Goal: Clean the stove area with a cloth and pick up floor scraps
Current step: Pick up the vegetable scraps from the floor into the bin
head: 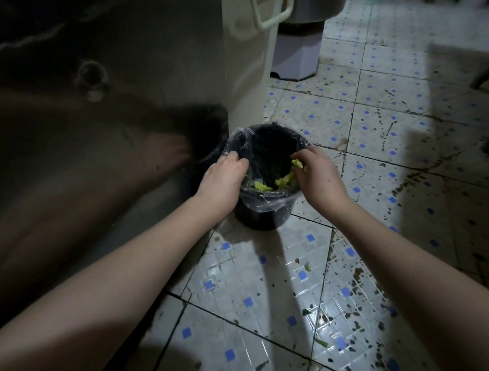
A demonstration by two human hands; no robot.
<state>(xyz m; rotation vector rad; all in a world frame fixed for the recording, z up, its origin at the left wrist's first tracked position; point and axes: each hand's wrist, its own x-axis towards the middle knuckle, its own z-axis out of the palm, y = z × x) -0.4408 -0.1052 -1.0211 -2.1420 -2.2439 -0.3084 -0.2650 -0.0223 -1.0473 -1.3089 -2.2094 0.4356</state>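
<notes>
While the leafy scraps [296, 164] sit pinched in your right hand [319, 174] just over the right rim of the bin [260, 221], release them only once your fingertips are inside the opening, so nothing slides down the outside. More yellow-green pieces [261, 186] lie at the bottom, against the near wall of the clear liner [265, 206]. Open your fingers downward. Wet leaf will likely cling to skin, so a rub of thumb against fingers should free it.

Your right hand comes in from the right with the wrist bent down and the fingers curled narrowly around the scraps. Your left hand [224, 179] is on the near-left rim, fingers hooked over the edge and holding bin and liner together. Use that brace, since a light bin could tip or the liner could slip in. Both forearms reach forward from low down.

Around the bin, the tiled floor [379, 140] looks far from done. A pale bit [308, 266] lies on the near side of the bin, and a green sliver [322, 342] lies nearer to you, among many dark flecks. A white cabinet [242, 73] stands just beyond the bin, and a grey container [296, 58] sits farther off.
</notes>
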